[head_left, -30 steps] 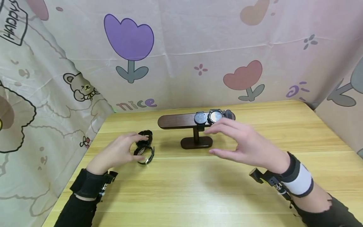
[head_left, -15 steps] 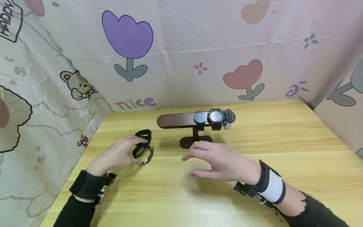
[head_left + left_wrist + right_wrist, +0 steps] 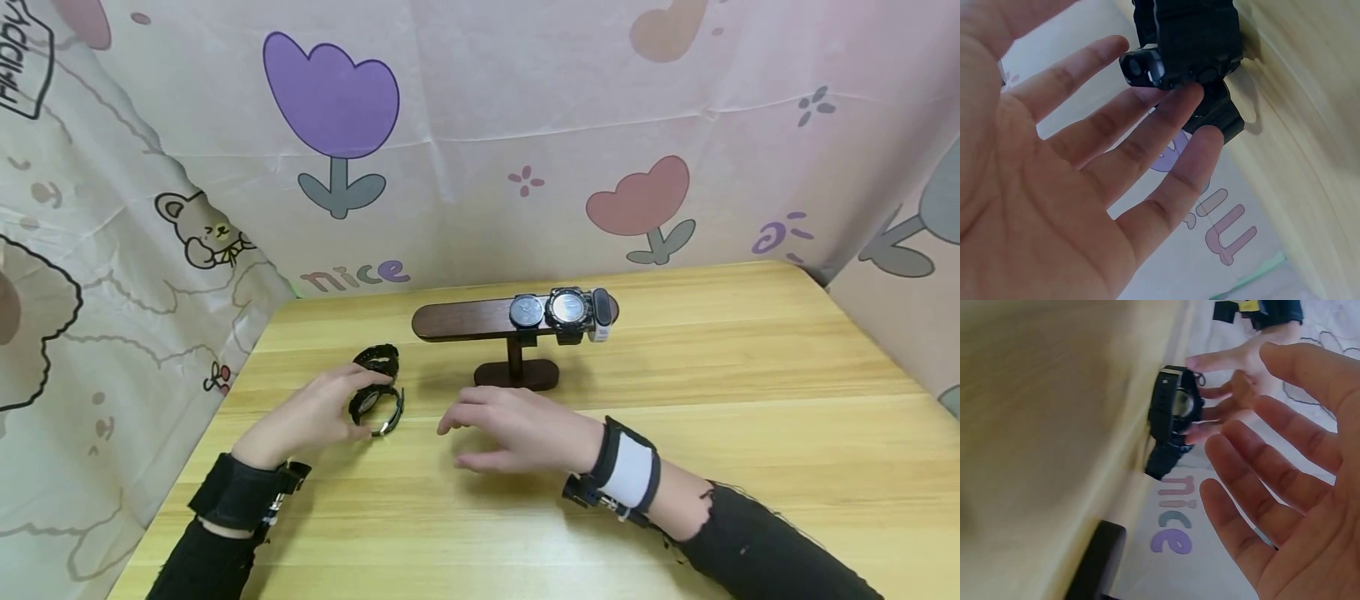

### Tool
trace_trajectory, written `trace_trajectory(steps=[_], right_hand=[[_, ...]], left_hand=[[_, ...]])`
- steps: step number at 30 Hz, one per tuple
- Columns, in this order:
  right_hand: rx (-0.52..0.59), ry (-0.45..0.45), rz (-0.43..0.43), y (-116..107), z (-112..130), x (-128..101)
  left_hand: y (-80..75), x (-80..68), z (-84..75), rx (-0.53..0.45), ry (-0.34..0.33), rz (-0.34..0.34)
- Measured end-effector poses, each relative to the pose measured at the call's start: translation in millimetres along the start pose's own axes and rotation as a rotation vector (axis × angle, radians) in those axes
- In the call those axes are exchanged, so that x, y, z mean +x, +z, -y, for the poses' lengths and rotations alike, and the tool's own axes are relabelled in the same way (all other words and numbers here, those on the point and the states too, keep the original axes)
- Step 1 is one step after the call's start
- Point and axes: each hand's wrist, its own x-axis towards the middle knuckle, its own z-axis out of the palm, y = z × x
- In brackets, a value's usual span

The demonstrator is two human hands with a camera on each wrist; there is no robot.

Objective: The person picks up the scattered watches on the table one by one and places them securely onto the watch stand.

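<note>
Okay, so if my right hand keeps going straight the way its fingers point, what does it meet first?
Probably the black watch that the left hand touches. The right hand points left across the table, fingers spread, with bare wood between; the right wrist view agrees, though depth is uncertain.

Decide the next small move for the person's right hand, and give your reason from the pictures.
Probably bring the right hand left to the black watch that the left hand touches on the table. The right hand is open, holds nothing, and the stand has bare bar left.
</note>
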Motion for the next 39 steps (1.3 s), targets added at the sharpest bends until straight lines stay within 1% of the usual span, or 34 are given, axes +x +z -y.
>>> trace_trajectory(steps=[2,5,9,13,19,21,24,27,30,34,36,39], right_hand=[[0.01,0.023,0.024,3,-2,5],[0.017,0.047,0.046,7,-5,11],[0.032,0.065,0.056,11,-9,18],[0.054,0.068,0.057,12,-10,24],[0.073,0.076,0.065,15,-11,32],[0.077,0.079,0.064,16,-11,33],[0.069,0.084,0.061,16,-11,34],[0.066,0.095,0.031,15,-11,34],[0.069,0.112,-0.032,12,-10,34],[0.089,0.134,-0.133,8,-8,35],[0.114,0.151,-0.175,6,-6,35],[0.163,0.169,-0.222,3,-2,35]], left_hand=[[1.1,0.8,0.1,-0.001,0.01,0.001],[2.7,1.7,0.4,-0.001,0.008,0.012],[5.1,3.3,0.9,0.003,0.002,0.026],[6.5,3.5,1.2,0.005,0.009,0.02],[6.9,3.5,0.5,-0.001,0.043,0.012],[6.6,3.6,-0.4,-0.006,0.061,0.016],[6.1,3.1,-2.5,-0.007,0.099,0.005],[3.5,1.4,-7.0,0.001,0.133,-0.024],[-1.4,-1.8,-14.1,0.005,0.135,-0.063],[-10.6,-6.5,-25.0,0.028,0.15,-0.149],[-15.9,-9.0,-30.7,0.05,0.172,-0.195],[-23.3,-13.8,-39.3,0.08,0.194,-0.237]])
